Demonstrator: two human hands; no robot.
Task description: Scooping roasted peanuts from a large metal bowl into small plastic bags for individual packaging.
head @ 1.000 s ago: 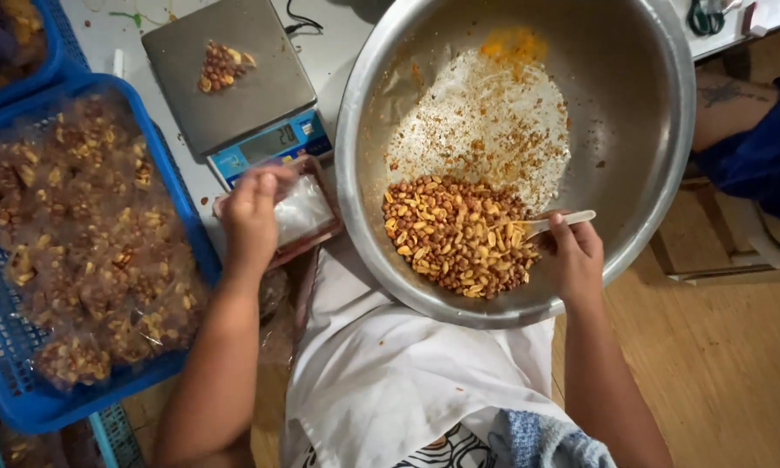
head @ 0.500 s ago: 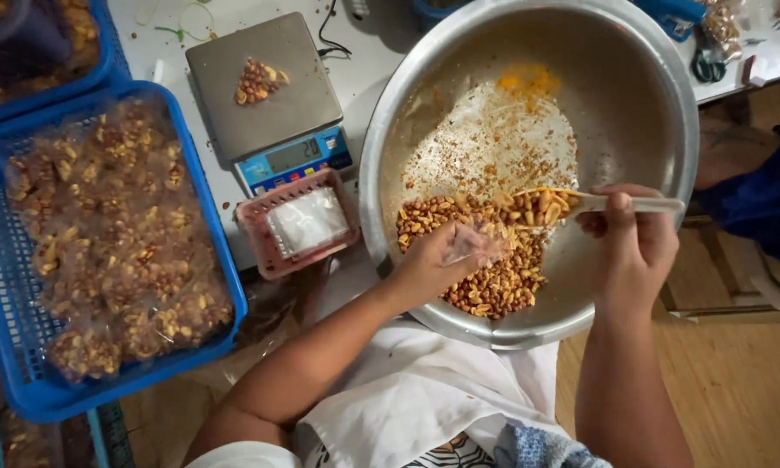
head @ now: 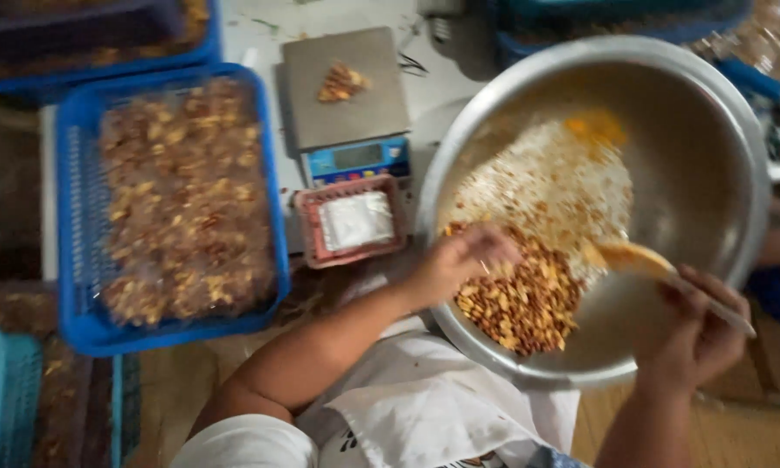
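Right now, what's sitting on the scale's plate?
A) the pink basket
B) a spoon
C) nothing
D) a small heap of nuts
D: a small heap of nuts lies on the grey plate of the scale; the pink basket sits in front of the scale, and the spoon is in the right hand over the bowl.

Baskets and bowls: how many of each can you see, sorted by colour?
Blue baskets: 2, one full and one behind it
Pink baskets: 1
Silver bowls: 1
Total: 4
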